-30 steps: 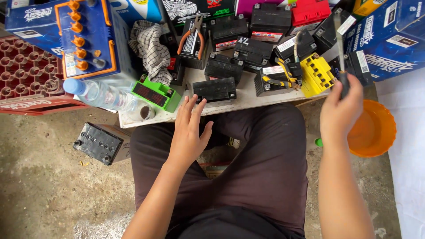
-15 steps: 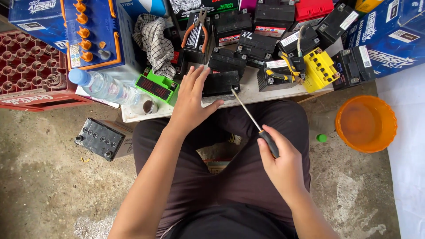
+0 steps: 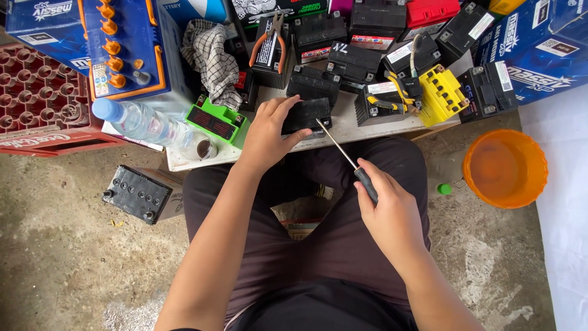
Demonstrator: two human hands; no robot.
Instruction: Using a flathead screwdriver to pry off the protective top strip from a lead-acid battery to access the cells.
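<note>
My left hand (image 3: 268, 130) rests on a small black battery (image 3: 308, 114) at the front edge of the low white board (image 3: 352, 125), gripping its left side. My right hand (image 3: 387, 211) holds a screwdriver (image 3: 343, 154) by its dark handle over my lap. The thin metal shaft points up and left, and its tip touches the battery's top right corner.
Several black batteries (image 3: 373, 27), a yellow one (image 3: 440, 93), a green one (image 3: 215, 121) and orange-handled pliers (image 3: 275, 34) crowd the board. A water bottle (image 3: 136, 121), a blue battery with orange caps (image 3: 125, 49), a red crate (image 3: 37, 101), a checked rag (image 3: 211, 58), an orange bowl (image 3: 505, 167) and a floor battery (image 3: 136, 193) surround me.
My right hand came down from the upper right with the screwdriver and now holds its tip at the battery. My left hand moved onto the battery and gripped it.
</note>
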